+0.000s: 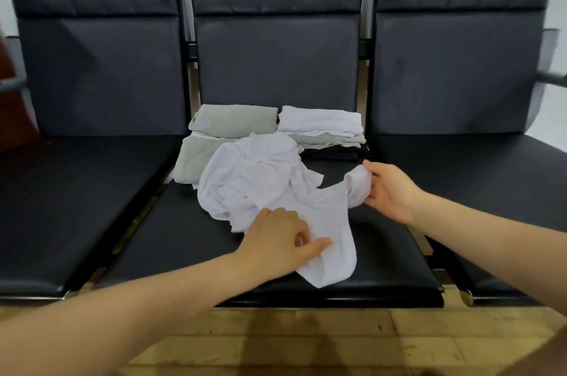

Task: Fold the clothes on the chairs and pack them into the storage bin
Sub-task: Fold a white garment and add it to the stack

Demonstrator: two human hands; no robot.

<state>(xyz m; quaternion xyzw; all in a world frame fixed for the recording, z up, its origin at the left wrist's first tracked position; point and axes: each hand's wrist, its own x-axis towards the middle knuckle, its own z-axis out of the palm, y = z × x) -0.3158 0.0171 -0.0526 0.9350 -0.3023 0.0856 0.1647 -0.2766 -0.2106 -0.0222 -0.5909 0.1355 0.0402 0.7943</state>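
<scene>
A crumpled white garment lay spread across the middle seat of three dark padded chairs, roughly at the centre of the view, its bulk bunched toward eleven o'clock and one loose end trailing down toward five o'clock near the seat's front edge. The left hand pinched that trailing end between thumb and curled fingers, while the right hand, at about three o'clock from the heap, gripped a small wad of the same cloth in its fingertips. Behind the garment, toward twelve o'clock against the backrest, sat the folded pieces: a grey stack on the left and a white-topped stack on the right, with something dark under the latter. No storage bin showed anywhere in view. The cloth looked thin, light and entirely limp, so it would likely sag and twist wherever it was unsupported and would hold no shape of its own. A fair judgement was that it should be taken at two matching corners or a seam, such as hem or shoulders, pulled taut and shaken flat on the seat before any fold; gripping mid-fabric would only bunch it further.
</scene>
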